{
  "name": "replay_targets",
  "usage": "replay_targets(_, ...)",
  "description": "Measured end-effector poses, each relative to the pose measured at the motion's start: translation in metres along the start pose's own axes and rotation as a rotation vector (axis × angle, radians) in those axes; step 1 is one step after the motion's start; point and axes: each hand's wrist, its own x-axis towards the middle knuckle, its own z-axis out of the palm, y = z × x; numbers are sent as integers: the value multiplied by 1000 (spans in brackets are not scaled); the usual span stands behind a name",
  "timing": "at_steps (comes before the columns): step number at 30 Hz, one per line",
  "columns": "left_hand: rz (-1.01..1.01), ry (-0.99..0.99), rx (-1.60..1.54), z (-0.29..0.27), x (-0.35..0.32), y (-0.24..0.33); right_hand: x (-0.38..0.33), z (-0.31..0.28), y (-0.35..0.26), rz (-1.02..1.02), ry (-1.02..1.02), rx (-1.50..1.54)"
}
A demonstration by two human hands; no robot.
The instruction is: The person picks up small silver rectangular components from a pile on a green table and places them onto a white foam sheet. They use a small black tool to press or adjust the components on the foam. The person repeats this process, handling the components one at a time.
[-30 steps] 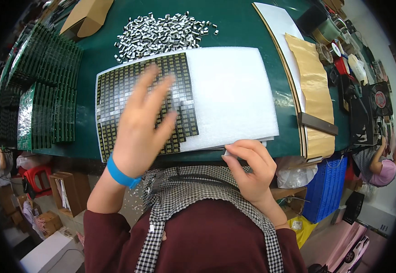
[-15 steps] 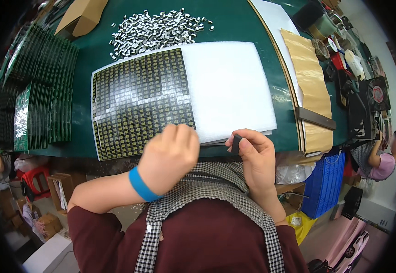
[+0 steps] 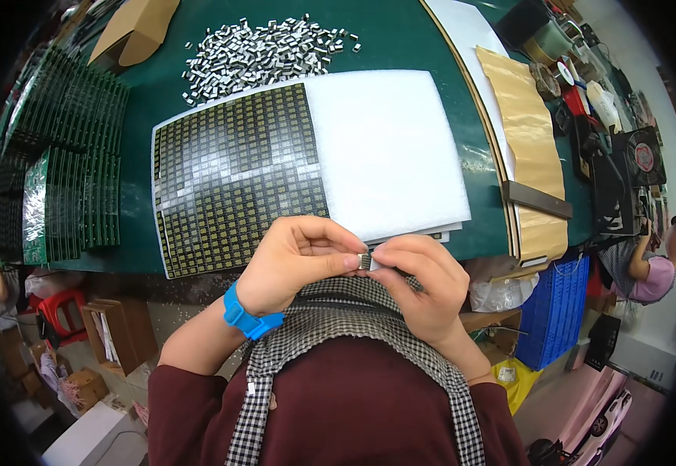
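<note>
My left hand (image 3: 295, 260) and my right hand (image 3: 419, 276) meet at the near edge of the green table (image 3: 400, 46), fingertips pinched together on a small dark component (image 3: 364, 262). Just beyond them lies a black panel of many small gold-patterned circuit boards (image 3: 233, 175), partly covered on its right by a white foam sheet (image 3: 384, 147). A blue band is on my left wrist.
A heap of small silver parts (image 3: 260, 50) lies at the far side. Stacks of green circuit boards (image 3: 66, 179) stand on the left, a cardboard box (image 3: 132, 31) behind them. Brown paper strips (image 3: 528, 147) and tools lie right. Another person (image 3: 652, 268) sits far right.
My left hand came off the black panel and drew back to the table's near edge, meeting my right hand. Both now pinch the small component together.
</note>
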Motion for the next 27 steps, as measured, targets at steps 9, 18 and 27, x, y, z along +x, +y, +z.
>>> replay_targets(9, 39, -3, 220, 3, -1, 4, 1, 0, 4, -64, -13, -22)
replay_targets(18, 187, 37, 683, 20, -13, 10, 1, 3, 3, -245, -103, -162)
replay_targets(27, 62, -75, 668, 8, -7, 25, -2, 7, 5, -120, -72, 50)
